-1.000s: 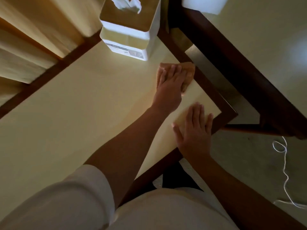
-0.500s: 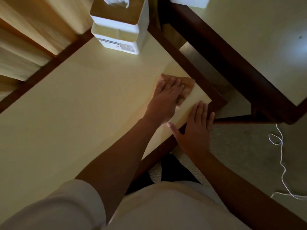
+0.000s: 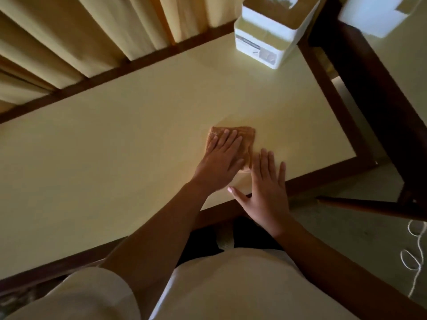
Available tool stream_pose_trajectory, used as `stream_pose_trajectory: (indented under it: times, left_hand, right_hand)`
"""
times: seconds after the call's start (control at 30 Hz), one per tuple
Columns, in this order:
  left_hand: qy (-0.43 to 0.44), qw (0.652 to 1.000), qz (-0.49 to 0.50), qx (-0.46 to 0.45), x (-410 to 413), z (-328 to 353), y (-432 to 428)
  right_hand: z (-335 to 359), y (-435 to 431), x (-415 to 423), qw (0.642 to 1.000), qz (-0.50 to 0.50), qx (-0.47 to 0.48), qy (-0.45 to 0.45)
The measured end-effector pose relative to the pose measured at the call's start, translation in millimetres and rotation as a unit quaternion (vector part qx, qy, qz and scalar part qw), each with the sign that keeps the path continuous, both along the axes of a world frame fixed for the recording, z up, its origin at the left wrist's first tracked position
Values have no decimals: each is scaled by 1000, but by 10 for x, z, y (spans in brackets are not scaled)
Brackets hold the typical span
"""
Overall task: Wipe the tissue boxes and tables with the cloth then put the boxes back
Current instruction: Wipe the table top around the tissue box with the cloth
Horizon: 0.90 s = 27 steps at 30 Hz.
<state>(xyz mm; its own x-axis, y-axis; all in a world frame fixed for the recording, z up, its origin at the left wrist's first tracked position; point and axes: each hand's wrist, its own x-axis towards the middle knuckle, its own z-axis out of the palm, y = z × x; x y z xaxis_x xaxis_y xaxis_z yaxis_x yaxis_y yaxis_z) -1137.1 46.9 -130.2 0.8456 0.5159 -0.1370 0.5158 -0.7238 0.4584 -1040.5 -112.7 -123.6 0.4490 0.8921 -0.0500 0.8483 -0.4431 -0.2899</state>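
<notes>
Curtains (image 3: 69, 42), pleated, behind the far left edge. Bench (image 3: 104, 169), cream top with dark wooden rim: wiping judged under way, with the long left stretch probably still to do. Left grip (image 3: 221, 162), fingers straight and flat, presses an orange-brown cloth (image 3: 245, 135) onto the bench near its front edge. Right grip (image 3: 268, 188), spread flat on bare bench just beside the cloth, empty. Tissue box (image 3: 261, 47), upright at the far right corner, well apart from the cloth. Second bench (image 3: 411, 54), further right, carries a blurred white box (image 3: 374, 15), likely the other tissue box. Whether either box is wiped cannot be told.
</notes>
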Motion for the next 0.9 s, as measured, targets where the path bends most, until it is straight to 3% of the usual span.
stream_pose_trajectory:
  times: [0.23, 0.4, 0.67, 0.9]
  left_hand:
    - [-3, 996, 85, -33, -807, 24, 0]
    - [-25, 990, 117, -69, -1467, 98, -16]
    - [13, 998, 58, 17, -2751, 64, -58]
    - [49, 994, 94, 40, -3621, 74, -22]
  right_hand:
    - [-42, 173, -472, 988, 156, 10, -17]
    - [-63, 181, -990, 983, 177, 0, -40]
    - [-17, 186, -2177, 982, 181, -19, -50]
    - [-1, 367, -2944, 975, 213, -43, -55]
